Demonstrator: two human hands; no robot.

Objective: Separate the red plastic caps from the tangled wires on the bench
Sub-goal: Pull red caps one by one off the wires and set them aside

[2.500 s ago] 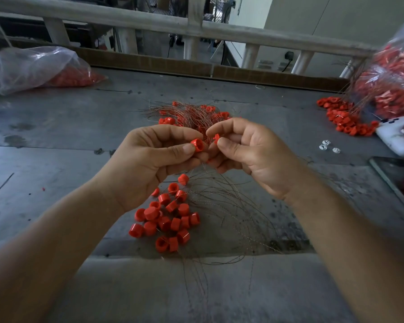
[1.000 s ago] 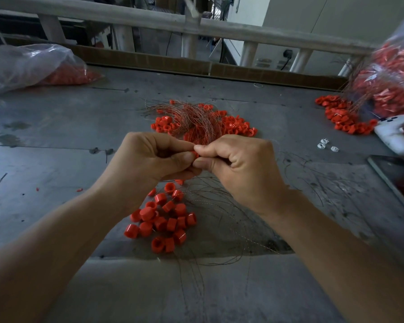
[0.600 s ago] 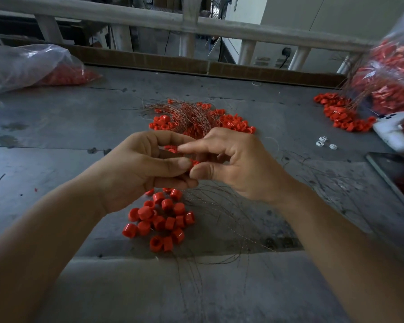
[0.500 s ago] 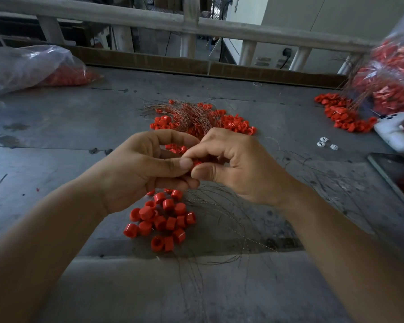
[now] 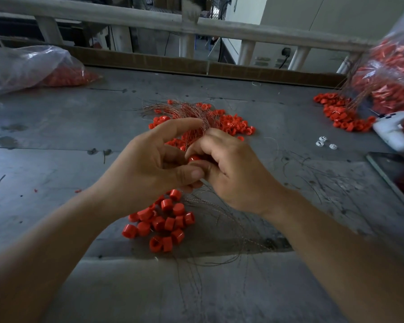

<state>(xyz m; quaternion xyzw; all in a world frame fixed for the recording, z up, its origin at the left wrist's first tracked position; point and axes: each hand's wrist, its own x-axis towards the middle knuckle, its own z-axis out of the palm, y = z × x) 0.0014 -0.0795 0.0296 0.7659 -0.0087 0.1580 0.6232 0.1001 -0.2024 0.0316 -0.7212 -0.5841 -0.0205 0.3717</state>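
Note:
My left hand (image 5: 149, 169) and my right hand (image 5: 231, 173) meet above the middle of the grey bench. Between their fingertips sits one red cap (image 5: 194, 158), pinched by both thumbs and fingers; my left forefinger is raised. A bundle of thin coppery wires (image 5: 196, 117) rises from behind the fingers. Behind the hands lies a tangle of wires with red caps (image 5: 231, 123) still on them. Below the hands is a heap of loose red caps (image 5: 163, 220), and bare wires (image 5: 224, 229) lie spread to its right.
A clear bag of red caps (image 5: 28, 68) lies at the back left. At the right are a full bag (image 5: 392, 75), a loose cap pile (image 5: 341, 113), a white controller (image 5: 392, 131), small white parts (image 5: 322, 142) and a dark tablet (image 5: 399, 180). A railing (image 5: 196, 22) borders the far edge.
The hands stayed together on the cap. My left forefinger has lifted and stretched out, and my right hand has turned slightly around the cap.

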